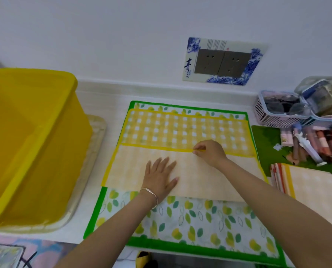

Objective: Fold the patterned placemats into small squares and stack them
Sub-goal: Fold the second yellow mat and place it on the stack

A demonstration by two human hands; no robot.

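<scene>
White wall [122, 35] with grey double socket [222, 63] — blue-patterned surround — above a white counter [107, 93].

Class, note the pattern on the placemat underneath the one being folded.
The lower placemat: yellow and green leaves on white, green border. Head view.

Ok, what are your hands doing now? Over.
Left hand flat on yellow placemat. Right hand pinching its folded edge. Green leaf placemat underneath. Nothing blocking.
</scene>
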